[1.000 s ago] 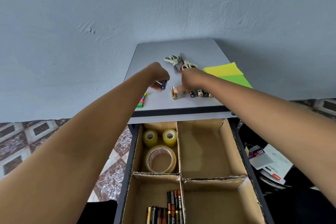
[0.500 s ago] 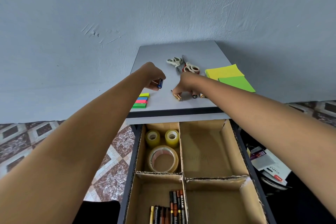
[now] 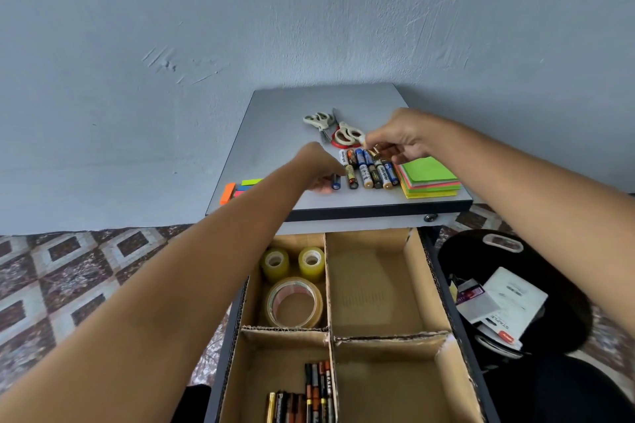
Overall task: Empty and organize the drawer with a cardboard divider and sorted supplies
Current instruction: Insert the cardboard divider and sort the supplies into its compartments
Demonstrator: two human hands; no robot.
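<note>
Several loose batteries (image 3: 369,168) lie in rows on the grey cabinet top (image 3: 275,134). My left hand (image 3: 321,165) grips a blue battery (image 3: 336,181) just left of them. My right hand (image 3: 400,136) hovers over the far end of the rows and pinches a gold-tipped battery (image 3: 375,151). Below, the open drawer holds a cardboard divider (image 3: 330,335) with four compartments. The far-left compartment holds three tape rolls (image 3: 293,300). Several batteries (image 3: 309,395) lie in the near-left compartment. Both right compartments hold nothing.
Two pairs of scissors (image 3: 335,129) lie behind the batteries. A stack of sticky notes (image 3: 429,178) sits at the top's right edge, coloured page flags (image 3: 240,187) at its left. A black bin (image 3: 505,299) with papers stands right of the drawer. A wall rises behind.
My right hand has lifted a battery up from the row and moved right. The left hand keeps its blue battery. The view has shifted, showing more batteries.
</note>
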